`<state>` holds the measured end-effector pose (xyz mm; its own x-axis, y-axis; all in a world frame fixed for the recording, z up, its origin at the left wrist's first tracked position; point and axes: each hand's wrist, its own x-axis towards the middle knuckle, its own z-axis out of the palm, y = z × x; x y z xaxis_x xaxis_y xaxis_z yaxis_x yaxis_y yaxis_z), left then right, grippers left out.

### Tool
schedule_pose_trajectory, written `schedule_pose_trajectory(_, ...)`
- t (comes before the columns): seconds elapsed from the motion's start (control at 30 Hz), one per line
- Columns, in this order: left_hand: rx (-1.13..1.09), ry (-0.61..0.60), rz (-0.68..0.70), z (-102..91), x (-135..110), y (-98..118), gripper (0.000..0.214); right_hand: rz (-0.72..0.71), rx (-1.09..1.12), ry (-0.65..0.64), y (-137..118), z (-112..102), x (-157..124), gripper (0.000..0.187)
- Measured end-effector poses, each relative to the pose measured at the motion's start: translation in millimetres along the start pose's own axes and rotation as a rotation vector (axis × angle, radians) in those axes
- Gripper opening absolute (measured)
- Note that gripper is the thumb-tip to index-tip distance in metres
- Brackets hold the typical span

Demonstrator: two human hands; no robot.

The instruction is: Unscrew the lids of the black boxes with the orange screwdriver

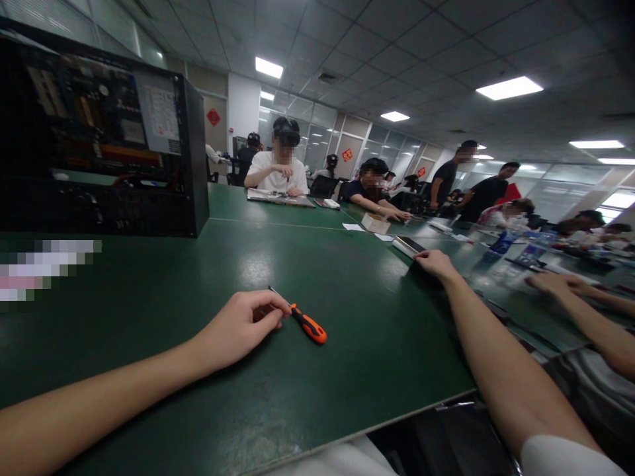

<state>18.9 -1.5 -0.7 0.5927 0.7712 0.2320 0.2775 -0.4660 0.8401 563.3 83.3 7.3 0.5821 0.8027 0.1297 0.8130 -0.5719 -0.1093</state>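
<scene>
My left hand (241, 329) rests low over the green table, thumb and fingers closed on a screwdriver (311, 326) near where its shaft meets the handle. The handle is orange and black and points to the right; the thin metal shaft shows behind my fingers. Stretched out to the far right, my right hand (437, 264) has its fingers at the near end of a flat, silver-edged device with a dark top (407, 246). What kind of device it is, I cannot tell. Its near corner is hidden by the fingers.
A computer case (196, 162) with its side open stands at the left, boards showing inside. Beyond my right hand lie a small box (376, 223) and white papers (352, 227). A co-worker's hands (553, 283) are at the right. Another person (280, 162) sits across the table (367, 350).
</scene>
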Motion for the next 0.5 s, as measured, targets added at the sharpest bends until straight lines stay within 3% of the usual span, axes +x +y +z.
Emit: schedule_pose_trajectory(0.5, -0.009, -0.019, 0.002, -1.4, -1.1, 3.1, 0.025, 0.014, -0.001, 0.021, 8.3, 5.8, -4.9, 0.035)
